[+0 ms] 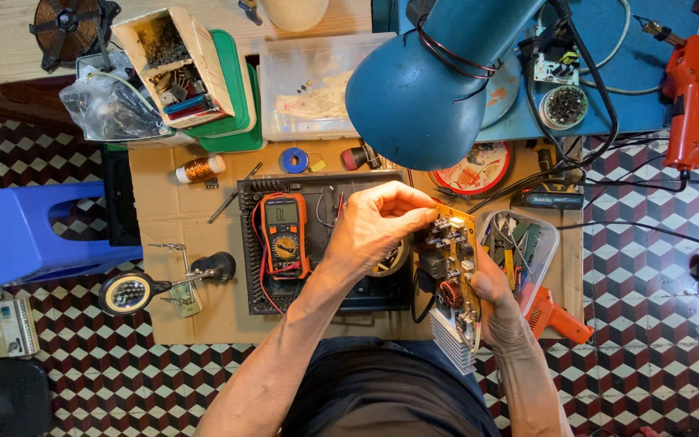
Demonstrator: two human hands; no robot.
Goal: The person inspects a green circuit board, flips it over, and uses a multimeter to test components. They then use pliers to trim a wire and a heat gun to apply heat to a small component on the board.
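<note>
My right hand point(497, 301) grips a circuit board point(451, 275) from behind, holding it tilted up on edge; the board carries dark components, a copper coil and a finned metal heat sink at its near end. My left hand point(375, 225) reaches across from the left, its fingertips pinched on the components near the board's upper end. Both hands hover over a black appliance casing point(325, 243) lying open on a cardboard sheet point(180, 218). An orange multimeter point(283, 235) with red leads rests on the casing, just left of my left hand.
A blue desk lamp point(426, 77) hangs over the work area. A clear tray of tools point(527, 243) and an orange tool point(556, 317) lie to the right. A magnifier stand point(135, 290), copper wire spool point(198, 169), parts box point(175, 69), clear bin point(309, 89) and blue stool point(30, 231) surround it.
</note>
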